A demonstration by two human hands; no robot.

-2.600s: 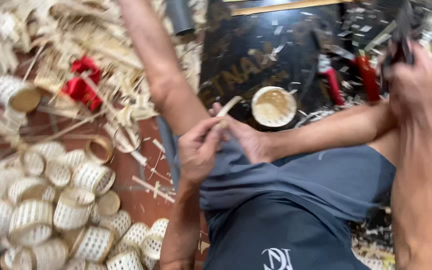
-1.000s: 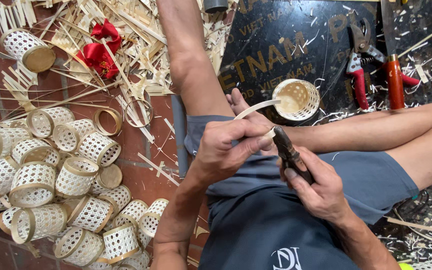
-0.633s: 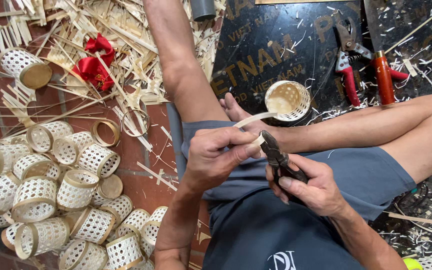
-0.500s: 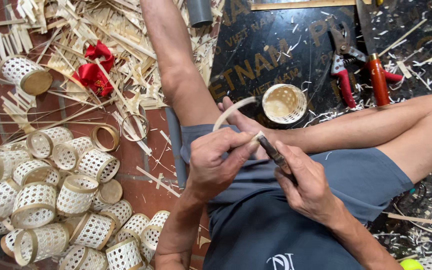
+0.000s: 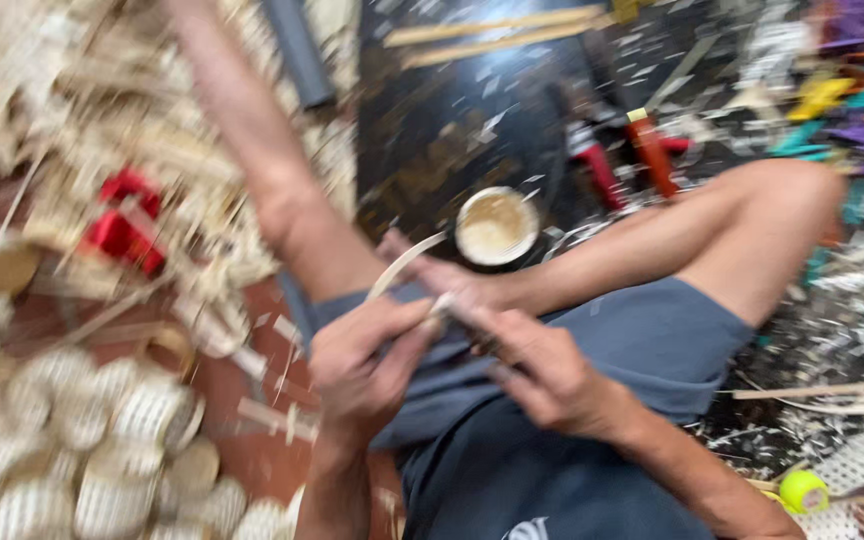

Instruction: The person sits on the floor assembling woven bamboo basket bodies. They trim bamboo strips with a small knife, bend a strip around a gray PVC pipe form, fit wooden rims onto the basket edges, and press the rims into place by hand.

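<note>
Frame's motion-blurred, so fine detail is soft. Person sits on floor, legs apart, both hands meeting over the lap in front of blue shorts (image 5: 652,340). Left hand (image 5: 367,365) comes up from bottom edge w/ forearm near vertical, wrist bent, fingers curled and thumb pressed in, pinching the lower end of a thin pale bamboo strip (image 5: 404,265); strip curves up and to the right from the grip, free end in the air near the small round woven basket (image 5: 495,226) that sits on the dark mat (image 5: 432,150) between the legs, not touching it as far as can be told. Right hand (image 5: 542,375) comes in from lower right, forearm slanting, fingers clenched round a dark tool (image 5: 472,325), prob. a knife or cutter, kind unclear; its tip meets the strip right by the left thumb. Hands touching or just about. Left of the legs: heap of finished white woven baskets (image 5: 102,450) on red brick floor, bamboo scraps, a red item (image 5: 122,215). Red-handled tools (image 5: 632,160) lie on mat beyond the basket.
</note>
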